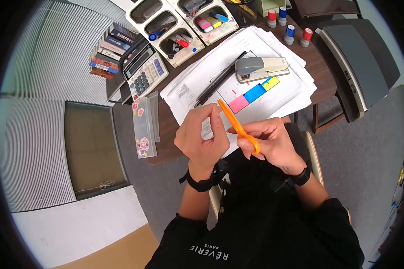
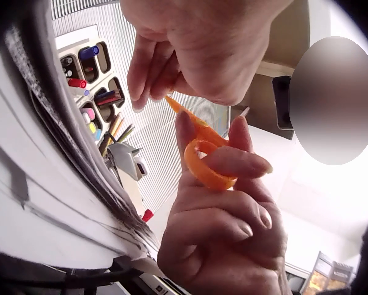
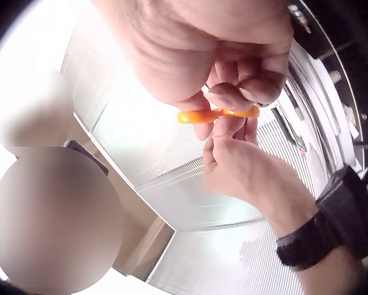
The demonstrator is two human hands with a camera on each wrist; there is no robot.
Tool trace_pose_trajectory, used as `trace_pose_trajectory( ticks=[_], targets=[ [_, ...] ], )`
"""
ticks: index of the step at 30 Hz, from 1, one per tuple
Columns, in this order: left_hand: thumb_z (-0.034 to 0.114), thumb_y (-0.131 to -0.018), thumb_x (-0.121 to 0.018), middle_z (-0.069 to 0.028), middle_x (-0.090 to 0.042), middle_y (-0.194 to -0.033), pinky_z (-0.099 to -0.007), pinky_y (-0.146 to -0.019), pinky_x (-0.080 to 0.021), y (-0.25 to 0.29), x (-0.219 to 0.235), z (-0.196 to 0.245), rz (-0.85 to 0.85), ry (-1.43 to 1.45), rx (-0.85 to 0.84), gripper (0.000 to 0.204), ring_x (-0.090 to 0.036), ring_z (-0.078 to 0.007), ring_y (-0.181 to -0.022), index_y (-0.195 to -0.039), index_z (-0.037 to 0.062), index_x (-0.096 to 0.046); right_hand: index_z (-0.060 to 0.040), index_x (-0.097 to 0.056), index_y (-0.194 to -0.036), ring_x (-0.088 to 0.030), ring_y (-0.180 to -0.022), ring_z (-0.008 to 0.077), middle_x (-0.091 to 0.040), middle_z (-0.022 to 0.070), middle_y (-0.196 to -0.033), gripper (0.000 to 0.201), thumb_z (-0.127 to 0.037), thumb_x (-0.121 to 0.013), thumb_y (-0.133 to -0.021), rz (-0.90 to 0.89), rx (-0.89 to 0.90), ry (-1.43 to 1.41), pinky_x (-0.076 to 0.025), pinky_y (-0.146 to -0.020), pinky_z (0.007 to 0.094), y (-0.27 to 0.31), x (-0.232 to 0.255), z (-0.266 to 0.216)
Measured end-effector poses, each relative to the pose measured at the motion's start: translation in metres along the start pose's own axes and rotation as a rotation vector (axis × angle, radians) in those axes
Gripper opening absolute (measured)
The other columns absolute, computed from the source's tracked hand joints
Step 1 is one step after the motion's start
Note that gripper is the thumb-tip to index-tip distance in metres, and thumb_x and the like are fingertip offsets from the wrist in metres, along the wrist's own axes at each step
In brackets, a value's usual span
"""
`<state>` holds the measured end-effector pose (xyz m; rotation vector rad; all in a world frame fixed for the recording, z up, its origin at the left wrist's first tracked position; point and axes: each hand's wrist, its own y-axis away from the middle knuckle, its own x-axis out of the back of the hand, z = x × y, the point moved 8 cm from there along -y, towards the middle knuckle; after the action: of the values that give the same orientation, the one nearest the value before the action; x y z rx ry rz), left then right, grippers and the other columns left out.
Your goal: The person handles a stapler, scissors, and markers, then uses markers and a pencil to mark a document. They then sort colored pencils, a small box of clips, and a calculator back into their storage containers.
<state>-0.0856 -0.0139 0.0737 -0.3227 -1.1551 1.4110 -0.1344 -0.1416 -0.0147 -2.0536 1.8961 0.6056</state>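
Note:
Orange scissors [image 1: 239, 125] are in my right hand [image 1: 276, 143], which grips them by the handle loops. A finger passes through one handle loop [image 2: 211, 178] in the left wrist view. The blades point up and left in the head view, toward my left hand [image 1: 202, 136]. That hand has curled fingers, with thumb and forefinger tips right at the pointed end. I cannot tell whether the left hand pinches anything there. In the right wrist view the handles [image 3: 196, 117] show between both hands.
On the desk lie a paper stack [image 1: 296, 85], a stapler [image 1: 262, 68], black pens [image 1: 220, 83] and coloured sticky tabs [image 1: 255, 93]. A calculator [image 1: 143, 74], a pen organizer [image 1: 179, 45] and a stickered clear case [image 1: 143, 130] stand left. Several red and blue stamps [image 1: 289, 33] stand at the back right.

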Motion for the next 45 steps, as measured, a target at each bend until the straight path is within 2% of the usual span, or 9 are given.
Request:
trace_pose_trajectory(
  ticks=[4, 11, 21, 24, 26, 31, 35, 40, 45],
  targets=[
    [-0.008, -0.079, -0.067, -0.0114, -0.067, -0.075, -0.0279, -0.058, -0.051, 0.0, 0.0, -0.006, 0.038, 0.081, 0.03, 0.01, -0.066, -0.0225, -0.061, -0.087, -0.0018, -0.064, 0.0069, -0.068, -0.117, -0.042, -0.048, 0.0014, -0.062, 0.0043, -0.065, 0.031, -0.012, -0.071, -0.093, -0.076, -0.038, -0.263, -0.027, -0.043, 0.0191, 0.0, -0.009, 0.008],
    [-0.008, -0.083, -0.066, -0.0108, -0.069, -0.078, -0.0256, -0.061, -0.051, 0.001, -0.002, -0.01, 0.045, 0.193, 0.147, 0.006, -0.067, -0.016, -0.066, -0.087, -0.004, -0.064, 0.009, -0.063, -0.122, -0.038, -0.047, 0.0031, -0.054, 0.0012, -0.062, 0.051, -0.033, -0.07, -0.095, -0.205, -0.082, -0.593, -0.029, -0.047, 0.0178, 0.003, -0.022, 0.016],
    [-0.002, -0.094, -0.062, -0.0109, -0.071, -0.082, -0.0235, -0.069, -0.054, 0.007, -0.008, -0.025, -0.024, 0.548, 0.459, 0.005, -0.069, -0.0134, -0.075, -0.096, -0.0062, -0.064, 0.0078, -0.062, -0.123, -0.036, -0.045, 0.0038, -0.052, 0.0007, -0.062, 0.057, -0.041, -0.068, -0.095, -0.305, -0.156, -0.81, -0.028, -0.046, 0.0178, 0.006, -0.032, 0.023],
    [-0.001, -0.094, -0.062, -0.0108, -0.071, -0.082, -0.0235, -0.069, -0.054, 0.003, -0.011, -0.023, -0.059, 0.533, 0.467, 0.005, -0.069, -0.0133, -0.074, -0.095, -0.0061, -0.064, 0.0073, -0.064, -0.121, -0.039, -0.044, 0.0049, -0.056, 0.0026, -0.063, 0.051, -0.037, -0.069, -0.095, -0.285, -0.118, -0.72, -0.03, -0.046, 0.0178, 0.005, -0.026, 0.019],
    [-0.001, -0.093, -0.063, -0.01, -0.071, -0.08, -0.0238, -0.068, -0.054, 0.002, -0.011, -0.024, -0.083, 0.494, 0.437, 0.004, -0.069, -0.013, -0.073, -0.093, -0.0051, -0.065, 0.0066, -0.066, -0.118, -0.047, -0.045, 0.0066, -0.063, 0.0059, -0.068, 0.045, -0.031, -0.071, -0.094, -0.179, 0.014, -0.334, -0.035, -0.047, 0.0179, 0.002, -0.014, 0.008],
    [0.002, -0.094, -0.065, -0.0094, -0.07, -0.08, -0.025, -0.068, -0.054, -0.024, -0.007, -0.03, -0.26, 0.225, 0.226, 0.006, -0.07, -0.0141, -0.073, -0.094, -0.0043, -0.066, 0.0005, -0.069, -0.115, -0.06, -0.064, 0.0044, -0.07, 0.0046, -0.078, 0.032, 0.001, -0.077, -0.084, -0.067, -0.034, -0.02, -0.044, -0.053, 0.0192, 0.005, 0.015, -0.005],
    [0.002, -0.091, -0.064, -0.0083, -0.068, -0.074, -0.0241, -0.062, -0.052, -0.067, -0.021, -0.043, -0.392, 0.184, 0.198, 0.007, -0.069, -0.012, -0.066, -0.088, -0.004, -0.065, -0.0001, -0.072, -0.113, -0.058, -0.062, 0.0031, -0.07, 0.0015, -0.08, 0.037, 0.001, -0.083, -0.077, 0.03, 0.156, 0.239, -0.044, -0.056, 0.0184, 0.008, 0.048, -0.054],
    [0.004, -0.092, -0.066, -0.007, -0.065, -0.067, -0.0235, -0.055, -0.048, -0.093, -0.063, -0.094, -0.45, 0.248, 0.234, 0.012, -0.066, -0.0105, -0.062, -0.083, -0.0053, -0.064, -0.005, -0.076, -0.11, -0.046, -0.056, 0.0037, -0.064, 0.0004, -0.079, 0.04, -0.001, -0.083, -0.071, 0.459, 0.459, 1.036, -0.036, -0.051, 0.0229, -0.004, 0.083, -0.14],
    [0.002, -0.092, -0.064, -0.0063, -0.063, -0.066, -0.0253, -0.048, -0.043, -0.086, -0.085, -0.112, -0.422, 0.308, 0.163, 0.011, -0.055, -0.0085, -0.052, -0.085, -0.0059, -0.064, -0.001, -0.073, -0.114, -0.052, -0.057, 0.0146, -0.066, 0.011, -0.08, 0.045, 0.0, -0.082, -0.069, 0.554, 0.451, 1.281, -0.046, -0.057, 0.0278, -0.038, 0.092, -0.162]
  ],
)
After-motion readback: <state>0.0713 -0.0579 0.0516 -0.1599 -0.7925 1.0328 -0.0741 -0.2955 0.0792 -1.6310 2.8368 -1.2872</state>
